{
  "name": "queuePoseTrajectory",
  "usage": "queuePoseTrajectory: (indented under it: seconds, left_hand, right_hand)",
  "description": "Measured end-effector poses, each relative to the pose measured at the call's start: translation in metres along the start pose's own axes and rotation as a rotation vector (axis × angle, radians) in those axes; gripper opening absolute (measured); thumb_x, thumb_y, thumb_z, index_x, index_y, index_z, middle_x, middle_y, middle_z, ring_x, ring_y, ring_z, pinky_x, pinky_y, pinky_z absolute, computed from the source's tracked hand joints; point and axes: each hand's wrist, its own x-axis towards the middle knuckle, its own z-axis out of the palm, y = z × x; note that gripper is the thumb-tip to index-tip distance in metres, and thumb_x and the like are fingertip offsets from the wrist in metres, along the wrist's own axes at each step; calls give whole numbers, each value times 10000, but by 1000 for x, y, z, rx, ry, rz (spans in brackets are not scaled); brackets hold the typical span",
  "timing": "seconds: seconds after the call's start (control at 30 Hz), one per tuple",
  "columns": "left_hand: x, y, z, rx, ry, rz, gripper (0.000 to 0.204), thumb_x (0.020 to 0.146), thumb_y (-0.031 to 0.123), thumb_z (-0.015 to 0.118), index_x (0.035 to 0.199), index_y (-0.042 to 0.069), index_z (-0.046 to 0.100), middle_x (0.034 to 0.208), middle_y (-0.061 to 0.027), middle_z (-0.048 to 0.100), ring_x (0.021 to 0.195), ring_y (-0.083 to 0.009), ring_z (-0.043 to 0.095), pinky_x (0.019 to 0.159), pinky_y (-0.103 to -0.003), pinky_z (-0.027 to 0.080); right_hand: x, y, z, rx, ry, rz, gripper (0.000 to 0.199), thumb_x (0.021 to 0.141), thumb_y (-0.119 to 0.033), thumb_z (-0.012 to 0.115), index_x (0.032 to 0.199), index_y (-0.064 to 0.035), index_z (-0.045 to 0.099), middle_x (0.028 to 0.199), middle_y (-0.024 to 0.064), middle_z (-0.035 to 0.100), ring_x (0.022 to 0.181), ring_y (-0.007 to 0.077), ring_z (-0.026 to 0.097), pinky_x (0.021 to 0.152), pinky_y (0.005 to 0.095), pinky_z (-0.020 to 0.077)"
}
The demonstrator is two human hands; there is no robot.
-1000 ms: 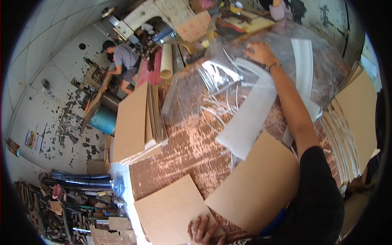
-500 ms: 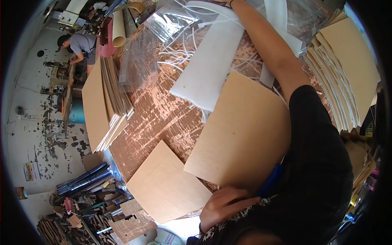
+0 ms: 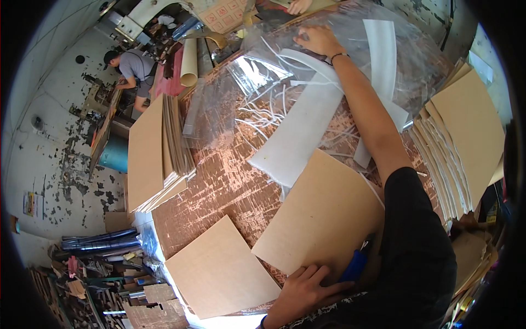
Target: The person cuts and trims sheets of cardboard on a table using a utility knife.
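My right arm reaches across the table to the far side, where my right hand (image 3: 320, 39) is curled over clear plastic film (image 3: 274, 35); what its fingers hold, if anything, I cannot make out. Close to me, my left hand (image 3: 302, 290) lies with its fingers stretched over the near edge of a large brown board (image 3: 320, 214). A blue-handled cutter (image 3: 355, 266) rests on that board beside my left thumb. A smaller brown board (image 3: 222, 268) lies left of my left hand. Beyond the large board, a white foam sheet (image 3: 301, 129) stretches toward the film.
Stacks of brown boards stand at left (image 3: 145, 156) and right (image 3: 471, 131). Thin white strips (image 3: 263, 118) are scattered beside the foam. Another person's hand (image 3: 299, 6) shows at the far edge. A person in grey (image 3: 134, 68) bends at the far left. Scrap pieces (image 3: 109, 285) crowd the lower left.
The view has shifted, so the table sits lower in it and more of its far side shows. My right hand has come fully into sight; my left hand stays by the large board.
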Motion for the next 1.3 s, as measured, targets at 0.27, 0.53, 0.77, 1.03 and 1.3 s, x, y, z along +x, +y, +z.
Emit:
queuePoseTrajectory:
  seconds: [0.27,0.53,0.77,1.03,1.3]
  left_hand:
    - [-3,-6,12,-125,-2,-105,429,796,341,810,1213,276,729,1087,-92,599,1050,-288,598,901,-436,488]
    - [-4,-2,23,-119,8,-146,484,753,314,854,1216,258,726,1150,-136,584,1147,-335,562,1003,-523,444]
    - [-8,-5,48,118,263,-47,522,835,505,757,1308,306,661,981,-43,577,872,-233,596,804,-386,490]
    - [-18,-1,76,184,393,-90,606,845,486,737,1351,175,615,991,-64,562,954,-247,577,807,-415,440]
    - [-31,-2,86,65,608,-141,460,817,293,752,1191,55,625,1022,-135,586,942,-344,589,857,-464,446]
  right_hand:
    - [3,3,0,14,18,-3,398,951,-529,583,1022,-163,724,1071,119,737,1083,303,667,1033,520,387]
    - [-1,-7,-20,-76,-103,5,450,964,-529,572,1080,-122,725,1151,148,720,1133,322,652,1030,477,435]
    - [-11,-1,-46,-54,24,-133,467,1027,-437,503,1213,-41,665,1180,188,706,1147,395,631,1050,492,456]
    - [-144,-89,-225,136,-109,-370,224,956,-142,587,1133,-47,686,949,174,731,852,376,692,774,450,540]
    - [-341,-179,-287,115,-853,-518,512,870,-45,592,1343,-235,631,912,189,692,749,396,678,690,482,538]
